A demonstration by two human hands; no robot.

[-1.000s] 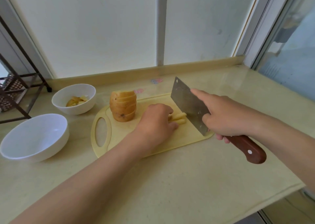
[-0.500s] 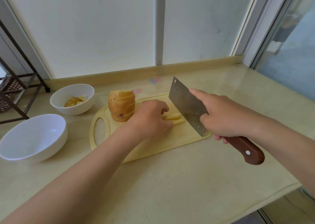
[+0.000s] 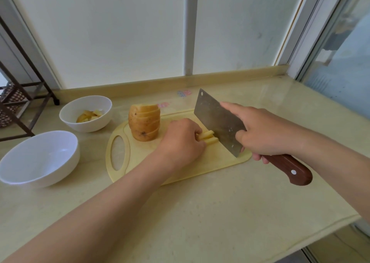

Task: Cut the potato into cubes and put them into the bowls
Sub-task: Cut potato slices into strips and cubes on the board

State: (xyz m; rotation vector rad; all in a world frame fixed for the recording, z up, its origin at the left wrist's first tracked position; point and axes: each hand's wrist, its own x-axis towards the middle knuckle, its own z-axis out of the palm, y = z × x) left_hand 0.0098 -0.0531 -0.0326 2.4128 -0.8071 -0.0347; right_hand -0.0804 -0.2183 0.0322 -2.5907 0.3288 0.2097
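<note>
Left grip (image 3: 180,140) curls over the potato strips (image 3: 208,137), pinning them; right grip (image 3: 266,134) clasps the cleaver (image 3: 218,122). I'd guide it along the knuckles, chopping straight down in even steps.

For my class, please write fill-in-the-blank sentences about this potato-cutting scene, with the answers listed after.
The right hand grips the cleaver by its brown ____.
The left hand steadies potato strips on the cutting ____.
The small bowl holds cut potato pieces; the large bowl is ____.
Answers: handle; board; empty.
</note>
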